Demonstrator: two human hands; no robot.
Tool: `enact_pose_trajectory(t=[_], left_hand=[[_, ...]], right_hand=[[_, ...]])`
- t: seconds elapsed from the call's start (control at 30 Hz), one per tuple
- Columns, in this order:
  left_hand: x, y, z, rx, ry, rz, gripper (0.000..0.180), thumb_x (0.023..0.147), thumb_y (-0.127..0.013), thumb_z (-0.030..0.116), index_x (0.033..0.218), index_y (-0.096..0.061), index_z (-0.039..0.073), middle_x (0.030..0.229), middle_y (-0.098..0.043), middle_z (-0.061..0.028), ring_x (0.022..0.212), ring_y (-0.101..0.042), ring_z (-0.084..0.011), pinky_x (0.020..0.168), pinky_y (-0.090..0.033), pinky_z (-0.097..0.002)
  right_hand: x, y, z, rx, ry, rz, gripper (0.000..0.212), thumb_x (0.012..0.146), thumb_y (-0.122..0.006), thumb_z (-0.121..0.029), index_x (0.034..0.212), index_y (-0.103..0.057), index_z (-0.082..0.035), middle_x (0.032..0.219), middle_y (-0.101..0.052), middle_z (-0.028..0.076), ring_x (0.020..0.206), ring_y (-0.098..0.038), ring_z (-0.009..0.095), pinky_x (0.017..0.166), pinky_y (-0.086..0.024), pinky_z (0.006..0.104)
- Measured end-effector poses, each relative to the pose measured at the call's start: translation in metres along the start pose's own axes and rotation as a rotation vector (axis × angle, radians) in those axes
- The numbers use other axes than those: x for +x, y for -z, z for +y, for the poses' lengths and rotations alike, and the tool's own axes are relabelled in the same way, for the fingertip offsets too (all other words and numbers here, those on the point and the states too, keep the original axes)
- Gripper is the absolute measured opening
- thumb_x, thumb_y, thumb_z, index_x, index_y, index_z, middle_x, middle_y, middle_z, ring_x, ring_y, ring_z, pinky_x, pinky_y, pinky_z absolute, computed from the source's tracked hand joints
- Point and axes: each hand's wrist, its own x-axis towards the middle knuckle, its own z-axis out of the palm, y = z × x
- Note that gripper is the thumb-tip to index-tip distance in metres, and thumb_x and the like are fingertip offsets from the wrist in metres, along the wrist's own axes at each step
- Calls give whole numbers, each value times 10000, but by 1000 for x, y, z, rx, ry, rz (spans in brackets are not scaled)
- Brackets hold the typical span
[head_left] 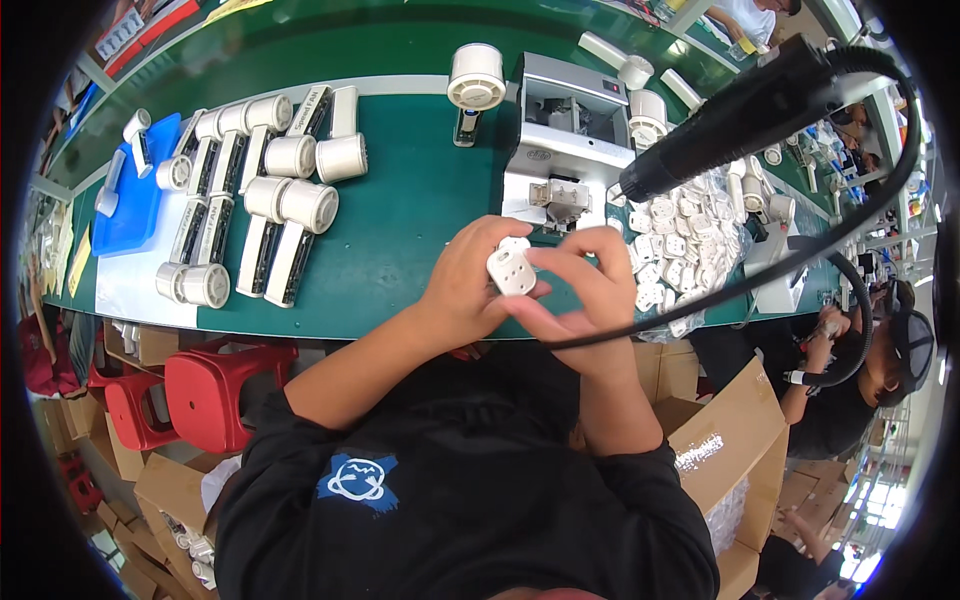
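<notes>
A small white plastic piece (pixel 511 272) with several round holes is held up over the front edge of the green table. My left hand (pixel 462 275) is closed around its left side. My right hand (pixel 597 290) has its index finger and thumb bent against the piece's right side; the other fingertips are partly hidden. Just beyond the hands stands a grey and white bench machine (pixel 570 110) with a metal fixture (pixel 562 198) at its front. To the right of the hands, a heap of similar white pieces (pixel 680 240) lies on clear plastic.
White and black cylinder-headed devices (pixel 290 220) stand in rows at left, beside a blue tray (pixel 140 205). A black tool on a cable (pixel 735 115) hangs across the right side. Red stools (pixel 210 390) and an open cardboard box (pixel 735 440) flank me. Another person (pixel 850 380) sits at right.
</notes>
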Motion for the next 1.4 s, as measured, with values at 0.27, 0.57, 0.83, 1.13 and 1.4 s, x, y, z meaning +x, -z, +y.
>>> enact_pose_trajectory(t=[0.27, 0.57, 0.83, 1.13, 1.4], left_hand=[[17, 22, 11, -84, 61, -163, 545, 686, -730, 172, 1130, -460, 7, 1006, -564, -128, 885, -583, -227, 733, -461, -300], [13, 29, -6, -369, 153, -335, 521, 754, -677, 322, 1115, -442, 28, 956, -541, -98, 850, -539, -213, 747, -435, -314], [2, 16, -6, -116, 66, -118, 598, 789, -611, 454, 1153, -436, 12, 943, -533, -117, 820, -527, -244, 736, -429, -315], [-2, 7, -24, -234, -61, 35, 609, 753, -663, 464, 1117, -460, 20, 792, -559, -57, 679, -531, -136, 600, -435, -250], [0, 6, -21, -66, -70, -2, 589, 721, -698, 435, 1080, -490, 17, 845, -562, -95, 704, -553, -220, 624, -446, -294]], right_hand=[[13, 6, 24, 285, -14, -120, 169, 713, -671, -29, 881, -655, -19, 881, -596, 100, 866, -589, 244, 720, -478, 311], [24, 8, 35, 197, 242, -301, 138, 736, -669, -129, 854, -664, -58, 990, -630, 86, 1077, -538, 315, 922, -377, 425], [125, -1, 6, 963, -401, 32, 532, 738, -681, 13, 1200, -417, 11, 715, -573, 37, 576, -529, 90, 478, -402, 217], [64, 8, 57, 796, -306, 244, 399, 737, -559, 10, 1086, -365, 9, 613, -496, 97, 509, -509, 182, 526, -455, 320], [44, 8, 46, 854, -381, 149, 404, 725, -568, 17, 1079, -373, -11, 619, -483, 89, 527, -512, 182, 542, -456, 322]])
